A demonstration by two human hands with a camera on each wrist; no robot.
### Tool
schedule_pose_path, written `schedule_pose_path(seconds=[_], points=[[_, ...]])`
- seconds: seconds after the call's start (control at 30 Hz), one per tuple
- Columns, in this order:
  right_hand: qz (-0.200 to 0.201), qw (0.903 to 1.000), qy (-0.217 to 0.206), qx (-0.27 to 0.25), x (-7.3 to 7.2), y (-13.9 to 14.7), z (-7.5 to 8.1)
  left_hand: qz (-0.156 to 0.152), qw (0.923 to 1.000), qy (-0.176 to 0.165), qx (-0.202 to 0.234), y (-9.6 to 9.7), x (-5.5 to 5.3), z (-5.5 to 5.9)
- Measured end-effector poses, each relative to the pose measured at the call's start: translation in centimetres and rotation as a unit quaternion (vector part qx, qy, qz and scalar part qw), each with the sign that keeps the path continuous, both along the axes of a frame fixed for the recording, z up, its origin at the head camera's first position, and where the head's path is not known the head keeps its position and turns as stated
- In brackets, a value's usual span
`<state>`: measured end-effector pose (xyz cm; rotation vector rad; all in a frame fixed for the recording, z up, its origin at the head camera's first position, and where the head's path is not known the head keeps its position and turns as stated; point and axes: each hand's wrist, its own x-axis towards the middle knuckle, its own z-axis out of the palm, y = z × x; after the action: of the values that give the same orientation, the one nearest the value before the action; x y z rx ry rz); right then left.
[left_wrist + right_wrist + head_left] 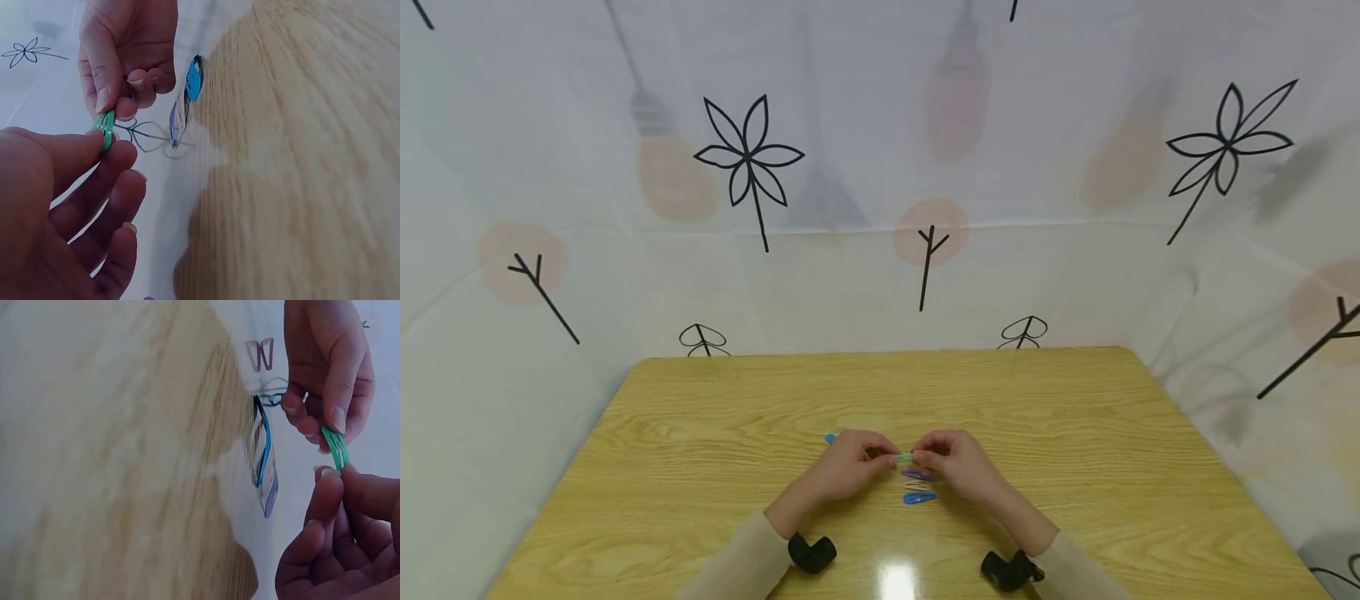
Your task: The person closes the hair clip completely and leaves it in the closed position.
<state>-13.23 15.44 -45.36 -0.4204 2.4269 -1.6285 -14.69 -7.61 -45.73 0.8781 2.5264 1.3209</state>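
Observation:
A green snap hair clip (905,457) is stretched between my two hands, just above the table. My left hand (850,465) pinches one end with thumb and forefinger, the other fingers loosely bent below, as the left wrist view shows. The opposite end is pinched by my right hand (962,468) between thumb and fingertips. Right below the clip, on the table, a purple hair clip (917,476), a beige hair clip (916,486) and a blue hair clip (919,498) lie in a column. Another blue piece (830,438) pokes out behind my left hand, mostly hidden.
The wood-grain table (700,433) spreads out to both sides and behind the hands. A pale cloth (850,283) with plant drawings hangs along its back and sides. Black wrist cameras (811,553) are strapped at both cuffs.

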Motion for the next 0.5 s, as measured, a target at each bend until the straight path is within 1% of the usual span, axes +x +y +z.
schedule_pose_path(seconds=[0.13,0.27,0.4,0.5], points=[[0.004,1.0000,-0.002,0.006,-0.1,0.6,0.0,0.000,0.9999,-0.004,-0.014,0.5,-0.1,-0.2],[-0.001,0.9998,-0.006,0.020,-0.1,1.0,0.2,-0.001,0.9995,-0.016,-0.026,1.0,-0.3,-0.3],[-0.008,0.9993,-0.013,0.034,-0.1,1.3,0.4,-0.001,0.9991,-0.017,-0.040,1.4,-0.4,-0.3],[-0.006,0.9990,-0.018,0.039,-0.2,1.5,0.4,-0.001,0.9985,-0.015,-0.053,1.6,-0.5,-0.2]])
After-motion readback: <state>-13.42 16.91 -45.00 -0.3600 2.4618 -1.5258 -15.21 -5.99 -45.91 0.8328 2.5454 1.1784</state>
